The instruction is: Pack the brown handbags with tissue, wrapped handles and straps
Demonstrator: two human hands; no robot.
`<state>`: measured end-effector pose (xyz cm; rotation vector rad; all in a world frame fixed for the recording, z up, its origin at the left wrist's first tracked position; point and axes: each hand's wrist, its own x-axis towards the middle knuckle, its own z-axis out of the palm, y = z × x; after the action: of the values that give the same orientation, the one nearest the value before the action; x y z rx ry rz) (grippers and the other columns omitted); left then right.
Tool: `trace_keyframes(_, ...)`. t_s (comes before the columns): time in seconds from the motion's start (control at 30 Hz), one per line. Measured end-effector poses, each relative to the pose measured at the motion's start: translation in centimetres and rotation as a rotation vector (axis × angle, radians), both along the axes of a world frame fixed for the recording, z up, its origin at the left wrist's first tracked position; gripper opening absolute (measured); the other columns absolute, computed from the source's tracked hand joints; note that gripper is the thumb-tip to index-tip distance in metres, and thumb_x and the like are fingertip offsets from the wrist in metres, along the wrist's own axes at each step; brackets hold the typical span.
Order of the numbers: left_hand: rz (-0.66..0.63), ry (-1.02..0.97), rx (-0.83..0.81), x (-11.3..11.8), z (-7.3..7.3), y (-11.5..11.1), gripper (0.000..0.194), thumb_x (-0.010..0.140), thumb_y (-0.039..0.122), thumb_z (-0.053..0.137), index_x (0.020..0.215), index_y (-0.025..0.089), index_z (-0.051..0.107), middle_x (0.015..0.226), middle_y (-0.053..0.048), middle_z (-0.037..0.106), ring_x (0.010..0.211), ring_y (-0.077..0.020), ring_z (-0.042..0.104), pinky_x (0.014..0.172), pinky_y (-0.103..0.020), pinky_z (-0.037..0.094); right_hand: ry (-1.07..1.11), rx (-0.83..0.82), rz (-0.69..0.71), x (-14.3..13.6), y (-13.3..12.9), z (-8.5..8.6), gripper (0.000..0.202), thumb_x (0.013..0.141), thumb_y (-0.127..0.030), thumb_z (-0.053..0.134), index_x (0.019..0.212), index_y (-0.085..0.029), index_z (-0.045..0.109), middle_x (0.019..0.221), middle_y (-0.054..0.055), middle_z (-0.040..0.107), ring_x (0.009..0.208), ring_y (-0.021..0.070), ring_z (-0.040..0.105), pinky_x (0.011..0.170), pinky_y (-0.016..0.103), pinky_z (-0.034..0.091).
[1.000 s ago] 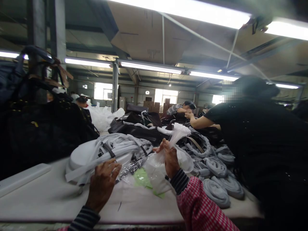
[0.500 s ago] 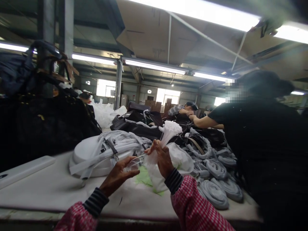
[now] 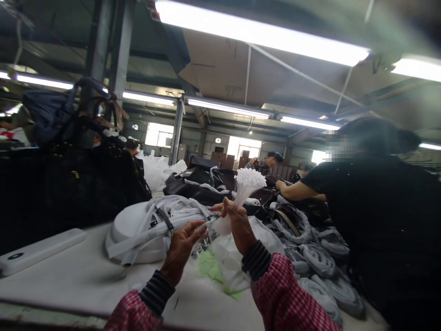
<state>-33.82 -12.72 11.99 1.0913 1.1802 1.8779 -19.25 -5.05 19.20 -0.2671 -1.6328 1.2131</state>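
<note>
My right hand [image 3: 239,225] is closed round a bundle of thin white plastic tag fasteners [image 3: 251,181]. Their knobbed heads fan out above the fist, and the loose lower ends hang below it. To the left, my left hand [image 3: 182,246] has its thumb and fingers pinched together at pale strands by the bundle's lower end. Whether those strands are separate from the bundle I cannot tell. Beneath both hands lie a white plastic bag [image 3: 237,257] and a piece of green paper [image 3: 211,267] on the table [image 3: 82,271].
A white round container [image 3: 134,230] draped with wrapped straps stands left of my hands. Coiled wrapped straps [image 3: 319,257] lie at right, dark bags [image 3: 193,181] behind. Black bags [image 3: 69,184] are piled at left near a long white case [image 3: 44,250]. A co-worker [image 3: 379,207] stands close at right.
My left hand's thumb and fingers, spread apart before, have come together at the strands. My right hand keeps its hold on the bundle. The view has shifted slightly.
</note>
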Motion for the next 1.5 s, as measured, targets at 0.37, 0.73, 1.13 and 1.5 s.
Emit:
trace_keyframes(0.37, 0.077, 0.335, -0.007, 1.1, 1.5, -2.1, 0.047, 0.082, 0.053, 0.074, 0.113, 0.018, 0.073, 0.121, -0.012, 0.074, 0.118, -0.0333, 0.067, 0.097, -0.04, 0.053, -0.055, -0.018, 0.006, 1.1, -0.4, -1.1, 0.058, 0.092, -0.064, 0.06, 0.057, -0.019, 0.055, 0.103, 0.007, 0.078, 0.101, 0.0226, 0.066, 0.089, 0.031, 0.045)
trace_keyframes(0.73, -0.026, 0.459, -0.055, -0.6, 3.1, -2.7, 0.042, 0.09, 0.057, 0.062, 0.099, 0.018, 0.076, 0.099, -0.007, 0.076, 0.098, -0.0284, 0.067, 0.089, -0.036, 0.048, 0.015, -0.074, 0.096, 0.6, -1.4, -1.6, 0.055, 0.095, -0.061, 0.058, 0.059, -0.02, 0.055, 0.109, 0.011, 0.076, 0.109, 0.0284, 0.066, 0.089, 0.039, 0.053)
trace_keyframes(1.13, -0.034, 0.331, -0.017, -0.8, 2.4, -1.8, 0.029, 0.08, 0.045, 0.074, 0.078, 0.016, 0.071, 0.077, -0.002, 0.067, 0.076, -0.0186, 0.056, 0.073, -0.029, 0.04, 0.043, -0.09, 0.082, 0.4, -2.0, -2.3, 0.055, 0.095, -0.061, 0.058, 0.058, -0.02, 0.052, 0.11, 0.009, 0.076, 0.108, 0.0276, 0.065, 0.091, 0.038, 0.05)
trace_keyframes(1.5, -0.152, 0.17, -0.034, 0.6, 2.6, -0.4, 0.032, 0.079, 0.046, 0.074, 0.081, 0.015, 0.068, 0.074, 0.0, 0.064, 0.068, -0.0134, 0.053, 0.068, -0.026, 0.038, -0.129, 0.074, 0.058, 1.0, -2.0, -1.6, 0.058, 0.101, -0.059, 0.049, 0.059, -0.019, 0.056, 0.115, 0.005, 0.075, 0.112, 0.0258, 0.062, 0.101, 0.036, 0.038)
